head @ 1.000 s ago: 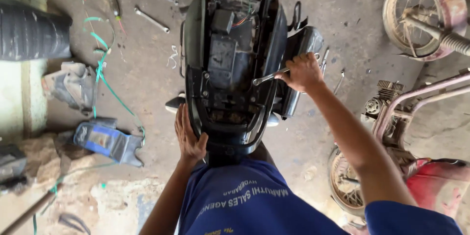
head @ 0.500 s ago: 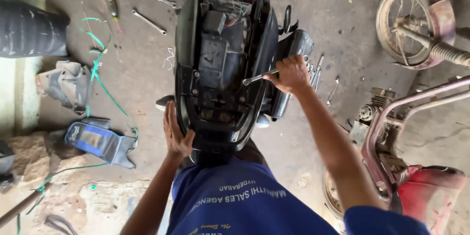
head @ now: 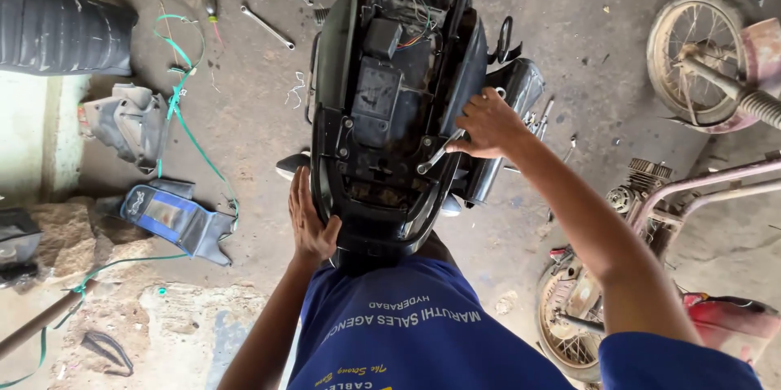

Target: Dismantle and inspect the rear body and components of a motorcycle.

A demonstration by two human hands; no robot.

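**Two hands at the stripped tail of a motorcycle**

Seen from above, a person in a blue shirt stands at the rear of a black motorcycle (head: 390, 113) with its seat removed, so the battery box, wiring and frame rails lie open. The right hand (head: 488, 123) reaches over the right side of the frame, its fingers curled tight around the handle of a silver spanner (head: 433, 154); the tool's head points down and left into the rear of the open frame — apparently onto a fastener, though the fastener itself is too small to make out. The left hand (head: 309, 223) lies flat against the left side of the tail panel, fingers together and extended, seemingly bracing the bodywork against the spanner's push.

The floor (head: 569, 24) is bare concrete, used as the work surface. Loose spanners (head: 267, 27) lie near the front of the bike, within reach. A ribbed black seat (head: 61, 28) sits far left, a blue and black side panel (head: 175, 219) nearer the person — both well apart from the motorcycle. Spoked wheels (head: 700, 52) and a pink frame stand to the right.
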